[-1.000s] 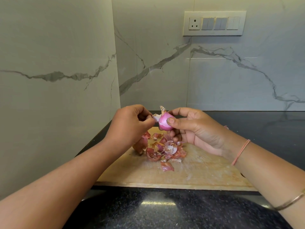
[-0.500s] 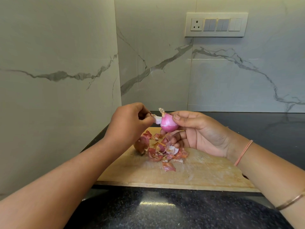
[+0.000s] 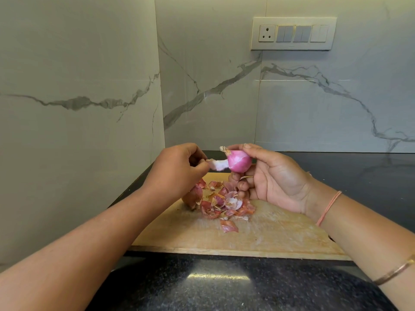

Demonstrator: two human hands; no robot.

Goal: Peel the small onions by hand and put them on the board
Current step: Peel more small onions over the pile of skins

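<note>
Countertop (image 3: 224, 288) of dark speckled stone carries one wooden chopping board (image 3: 280, 234), and both hands hover above its far end. The right hand (image 3: 274, 176) holds a small pink onion (image 3: 239, 161) in the air, thumb on top and fingers curled beneath. The left hand (image 3: 177, 169) pinches a pale strip of skin (image 3: 219, 164) that is still joined to the bulb. Half a second ago that strip was only a short tab and the hands were nearly touching. Now they have drawn apart and the strip is stretched out, so this layer looks close to coming free. The bulb is probably almost ready to set down.

Two onions show: the one being peeled and one brown-skinned onion (image 3: 193, 197) lying on the board, partly hidden under the left wrist. One heap of peelings (image 3: 224, 203) lies beside it. No finished onion is visible on the board.
</note>
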